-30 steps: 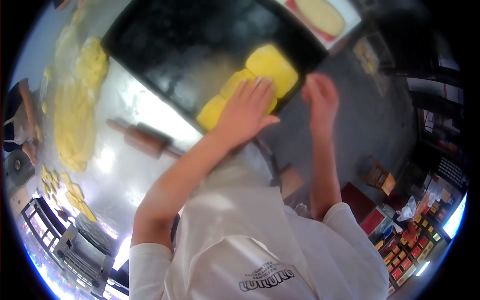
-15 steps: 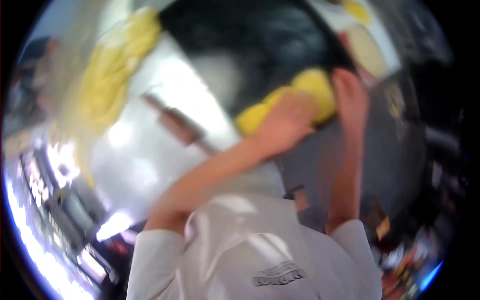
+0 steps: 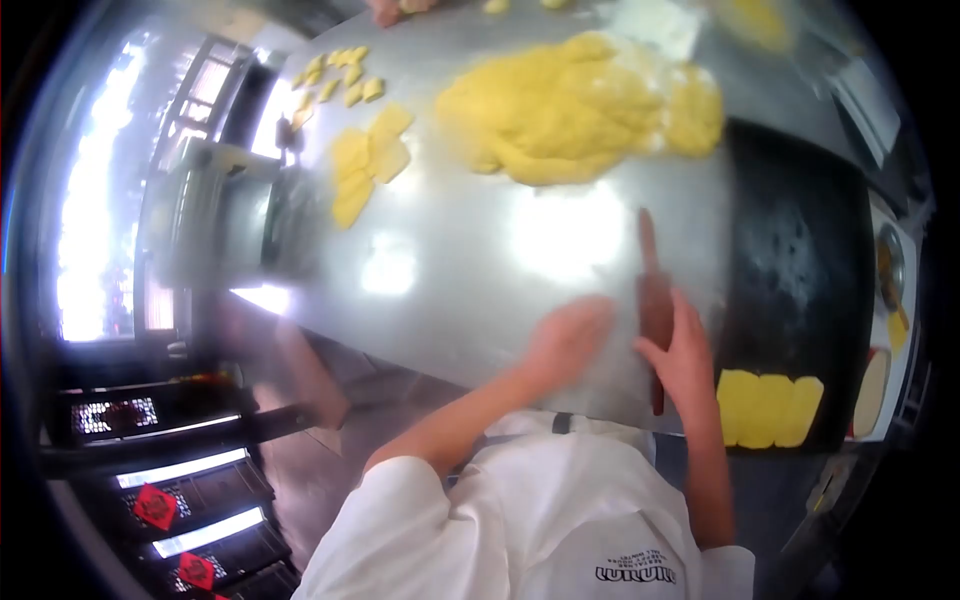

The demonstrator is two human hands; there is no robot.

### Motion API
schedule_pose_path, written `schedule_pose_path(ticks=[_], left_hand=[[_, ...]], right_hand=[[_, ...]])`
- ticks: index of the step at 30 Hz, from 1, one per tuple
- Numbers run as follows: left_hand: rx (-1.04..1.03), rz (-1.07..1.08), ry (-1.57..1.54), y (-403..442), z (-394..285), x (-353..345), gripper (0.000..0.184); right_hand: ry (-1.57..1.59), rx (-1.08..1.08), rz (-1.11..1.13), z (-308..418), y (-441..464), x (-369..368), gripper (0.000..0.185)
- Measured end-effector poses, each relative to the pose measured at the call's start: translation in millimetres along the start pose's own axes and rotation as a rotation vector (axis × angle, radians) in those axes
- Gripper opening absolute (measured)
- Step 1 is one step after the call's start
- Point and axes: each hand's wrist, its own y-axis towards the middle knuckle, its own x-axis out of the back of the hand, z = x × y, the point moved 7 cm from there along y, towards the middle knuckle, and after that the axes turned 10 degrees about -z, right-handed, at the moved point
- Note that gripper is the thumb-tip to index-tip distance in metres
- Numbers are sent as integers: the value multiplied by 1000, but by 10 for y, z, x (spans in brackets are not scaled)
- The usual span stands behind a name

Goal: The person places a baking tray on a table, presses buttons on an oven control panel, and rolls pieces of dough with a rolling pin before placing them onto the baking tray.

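On the metal table [image 3: 450, 290] lies a brown rolling pin [image 3: 655, 310], its length pointing away from me. My right hand [image 3: 688, 350] is at its barrel, with the thumb across it and the fingers along its right side. My left hand [image 3: 572, 338] hovers left of the pin, apart from it; its fingers are blurred but look loosely stretched and hold nothing. Three flat yellow dough pieces [image 3: 770, 408] sit side by side on the near end of the black tray [image 3: 790, 270]. A large heap of yellow dough [image 3: 560, 110] rests beyond my hands.
Flat dough pieces [image 3: 368, 155] and several small dough lumps [image 3: 350, 72] lie at the far left. Another person's hand [image 3: 395, 10] shows at the top edge. A white tray [image 3: 880, 400] stands right of the black tray. Another person's arm [image 3: 310, 375] is at lower left.
My view has swung left. Both hands have left the yellow dough on the black tray and moved to the metal table, the right one to the rolling pin.
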Motion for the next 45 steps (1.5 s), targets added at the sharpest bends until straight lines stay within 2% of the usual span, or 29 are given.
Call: schedule_pose_path(ticks=[1, 2, 3, 5, 7, 9, 11, 13, 16, 18, 20, 22, 24, 27, 30, 33, 38, 42, 45], left_hand=[[105, -41, 12, -27, 357, 221, 27], [213, -80, 18, -67, 726, 444, 27], [322, -118, 23, -104, 1089, 662, 28], [450, -222, 21, -29, 1748, 1178, 30], [633, -331, 70, 216, 2081, 1773, 33], [544, -510, 132, 475, 2620, 2477, 35], [391, -600, 402, 786, 3185, 3178, 37], [320, -476, 729, 1199, 3268, 3742, 38], [508, -518, 825, 1589, 3630, 4279, 38], [551, -638, 727, 1687, 4392, 4581, 37], [549, -303, 1032, 1896, 5112, 4688, 32], [517, -56, 1213, 1989, 5231, 4577, 29], [464, 81, 1282, 2170, 4876, 4372, 27], [354, 291, 1425, 2262, 5131, 4265, 26], [365, 405, 1415, 2328, 4831, 4195, 24], [229, 566, 1569, 2347, 4764, 4230, 26], [407, 490, 1455, 2267, 5484, 4618, 30], [417, 670, 1627, 2251, 5492, 4580, 30], [585, -404, 1028, 2062, 5115, 4822, 26]], right_hand=[[-74, 24, 14, 182, 57, -142, 95], [-79, -112, 81, 223, 127, -300, 101], [-2, -48, 3, 223, 169, -405, 95], [-120, 88, -76, 224, 198, -536, 89], [-218, 90, -134, 170, 215, -596, 81], [-185, 11, -321, 124, 216, -554, 77], [-261, -45, -414, 99, 176, -526, 75], [-303, -53, -483, 60, 166, -592, 72], [-311, -34, -559, 6, 142, -691, 72], [-289, -22, -581, 18, 181, -721, 72], [-278, -38, -599, -9, 201, -726, 72], [-281, -65, -606, -60, 191, -730, 72], [-294, -73, -597, -85, 188, -723, 73], [-314, -59, -596, -86, 183, -738, 75], [-351, -42, -598, -113, 187, -729, 76], [-341, -57, -590, -156, 173, -744, 77], [-362, -55, -584, -100, 169, -738, 76], [-360, -72, -576, -127, 171, -740, 77], [-354, -74, -577, -190, 165, -738, 78]])
